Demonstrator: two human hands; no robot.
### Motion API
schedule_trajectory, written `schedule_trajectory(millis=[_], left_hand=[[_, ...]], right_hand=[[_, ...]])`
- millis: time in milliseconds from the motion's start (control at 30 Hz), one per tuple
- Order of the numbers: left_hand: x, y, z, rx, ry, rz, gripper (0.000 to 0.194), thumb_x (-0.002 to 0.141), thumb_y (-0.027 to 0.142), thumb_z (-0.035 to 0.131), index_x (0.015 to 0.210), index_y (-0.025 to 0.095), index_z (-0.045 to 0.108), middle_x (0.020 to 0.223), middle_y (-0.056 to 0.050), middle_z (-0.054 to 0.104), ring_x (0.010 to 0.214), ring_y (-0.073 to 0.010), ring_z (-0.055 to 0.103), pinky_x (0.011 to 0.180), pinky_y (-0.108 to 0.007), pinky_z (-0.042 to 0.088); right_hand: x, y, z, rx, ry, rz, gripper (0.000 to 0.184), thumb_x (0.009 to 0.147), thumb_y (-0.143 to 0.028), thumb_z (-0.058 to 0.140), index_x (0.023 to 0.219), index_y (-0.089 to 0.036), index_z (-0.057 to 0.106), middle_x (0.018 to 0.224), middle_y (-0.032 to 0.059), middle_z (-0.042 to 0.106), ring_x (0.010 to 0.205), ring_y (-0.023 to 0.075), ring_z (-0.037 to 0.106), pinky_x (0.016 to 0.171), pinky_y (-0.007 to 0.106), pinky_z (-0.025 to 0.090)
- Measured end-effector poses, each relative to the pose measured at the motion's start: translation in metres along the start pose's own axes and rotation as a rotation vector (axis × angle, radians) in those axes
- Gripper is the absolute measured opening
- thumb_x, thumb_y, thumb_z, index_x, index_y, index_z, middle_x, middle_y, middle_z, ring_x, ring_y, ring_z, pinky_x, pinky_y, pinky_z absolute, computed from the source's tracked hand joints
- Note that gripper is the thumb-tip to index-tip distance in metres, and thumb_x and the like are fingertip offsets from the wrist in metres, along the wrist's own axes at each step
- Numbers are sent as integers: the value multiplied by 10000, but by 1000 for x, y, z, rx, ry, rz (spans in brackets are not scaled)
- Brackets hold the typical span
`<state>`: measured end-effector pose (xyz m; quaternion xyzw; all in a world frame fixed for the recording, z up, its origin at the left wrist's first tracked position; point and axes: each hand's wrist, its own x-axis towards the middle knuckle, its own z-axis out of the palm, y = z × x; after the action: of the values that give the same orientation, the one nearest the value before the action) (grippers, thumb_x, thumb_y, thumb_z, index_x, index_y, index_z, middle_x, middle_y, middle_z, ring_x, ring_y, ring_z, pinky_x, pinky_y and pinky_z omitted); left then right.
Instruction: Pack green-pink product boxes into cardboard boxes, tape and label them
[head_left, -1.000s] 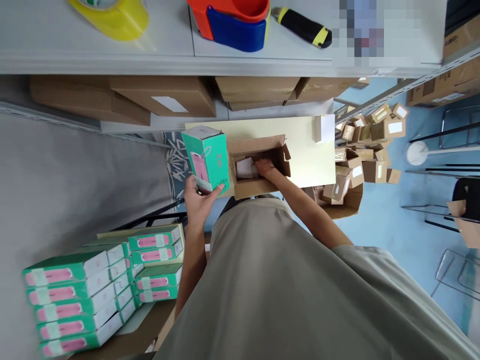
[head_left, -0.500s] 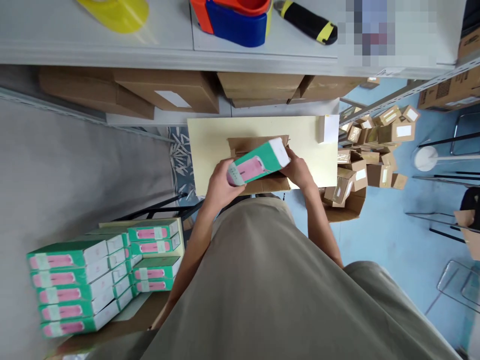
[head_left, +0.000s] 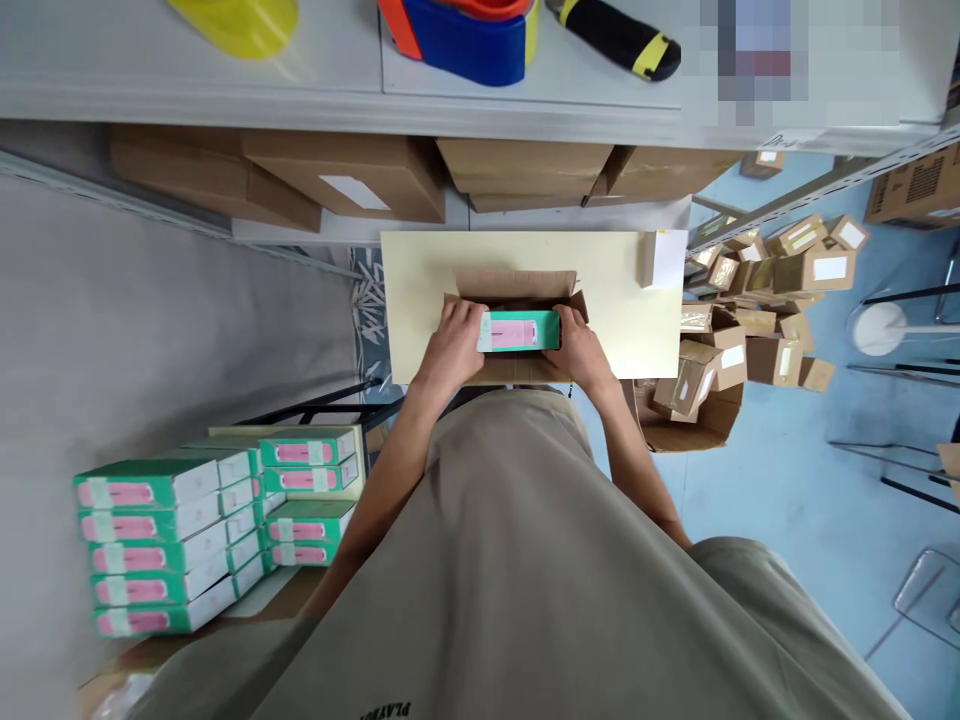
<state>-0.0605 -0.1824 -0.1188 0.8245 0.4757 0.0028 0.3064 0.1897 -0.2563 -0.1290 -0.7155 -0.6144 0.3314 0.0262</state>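
A green product box (head_left: 519, 331) with a pink picture on its face lies level in the opening of a brown cardboard carton (head_left: 516, 284). My left hand (head_left: 454, 340) is closed around its left end, thumb along the near edge. At the other end my right hand (head_left: 576, 348) grips it, with fingertips partly hidden at the carton's side. The carton's flaps stand open on a cream tabletop (head_left: 420, 265). How deep the product box sits in the carton cannot be made out.
A small white box (head_left: 664, 260) stands at the table's right end. Stacked green boxes (head_left: 142, 545) are at lower left. Brown cartons (head_left: 345, 175) line the shelf behind, below a ledge with a tape dispenser (head_left: 465, 40) and a black-yellow cutter (head_left: 619, 38). Small cartons (head_left: 814, 268) pile up on the right.
The green box has gone from tilted above the carton to level within its opening. Both hands moved with it, the left now gripping from above its end.
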Motion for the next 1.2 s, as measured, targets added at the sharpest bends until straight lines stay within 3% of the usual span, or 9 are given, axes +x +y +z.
schedule_trajectory(millis=[367, 533, 667, 733, 800, 933, 1000, 1067, 1200], left_hand=[[25, -20, 51, 26, -68, -29, 771, 826, -31, 593, 1587, 93, 563, 1563, -226, 624, 1515, -403, 520, 1326, -572, 440], [18, -16, 54, 46, -20, -46, 710, 902, 19, 573, 1602, 137, 590, 1612, -199, 618, 1555, -394, 517, 1367, -579, 389], [-3, -12, 39, 13, 164, -132, 667, 988, 116, 600, 1648, 202, 550, 1713, -173, 548, 1676, -385, 403, 1418, -599, 302], [-13, -13, 34, -26, 293, -253, 727, 990, 190, 679, 1690, 196, 486, 1743, -204, 506, 1687, -404, 387, 1408, -603, 309], [-19, -17, 33, -72, 389, -393, 760, 973, 270, 758, 1673, 168, 481, 1702, -245, 534, 1639, -422, 449, 1376, -582, 354], [-22, -26, 43, -143, 335, -562, 422, 1026, 398, 721, 1379, 168, 690, 1361, -206, 774, 1307, -370, 714, 1147, -457, 521], [-23, -28, 46, -117, 254, -594, 263, 1077, 419, 627, 1108, 191, 756, 1122, -173, 828, 1098, -340, 769, 982, -401, 532], [-26, -28, 47, -77, 215, -605, 316, 1090, 403, 579, 887, 212, 728, 949, -166, 816, 964, -331, 766, 870, -385, 493], [-53, -32, 40, -124, 286, -624, 343, 1059, 373, 597, 748, 239, 654, 793, -138, 762, 854, -309, 723, 781, -376, 430]], right_hand=[[27, -1, 13, -253, -79, 43, 556, 1000, -30, 505, 1555, -40, 486, 1570, 320, 584, 1359, 386, 691, 1085, 493, 640], [21, 6, 15, -192, -60, 24, 555, 1027, -78, 494, 1582, -64, 519, 1563, 303, 592, 1370, 391, 666, 1117, 539, 635], [1, 24, 9, -89, 139, 13, 581, 1071, -185, 534, 1649, -132, 513, 1658, 283, 522, 1538, 417, 508, 1251, 629, 530], [-8, 38, 8, -27, 307, 86, 655, 1103, -283, 531, 1734, -149, 415, 1760, 287, 411, 1644, 439, 385, 1279, 695, 472], [-12, 53, 11, 56, 404, 159, 736, 1118, -403, 539, 1776, -141, 338, 1772, 305, 409, 1650, 443, 406, 1248, 703, 488], [-9, 66, 20, 213, 263, 219, 627, 1161, -537, 453, 1609, -113, 566, 1411, 281, 759, 1227, 352, 767, 999, 456, 620], [-5, 61, 22, 191, 204, 263, 554, 1194, -503, 359, 1385, -131, 722, 1165, 239, 837, 1019, 316, 808, 876, 367, 584], [-3, 51, 23, 129, 217, 284, 555, 1204, -446, 306, 1187, -154, 778, 1038, 221, 846, 940, 310, 807, 829, 345, 534], [-4, 26, 21, 77, 296, 228, 552, 1193, -389, 284, 1093, -154, 774, 1066, 249, 848, 908, 310, 798, 791, 346, 491]])
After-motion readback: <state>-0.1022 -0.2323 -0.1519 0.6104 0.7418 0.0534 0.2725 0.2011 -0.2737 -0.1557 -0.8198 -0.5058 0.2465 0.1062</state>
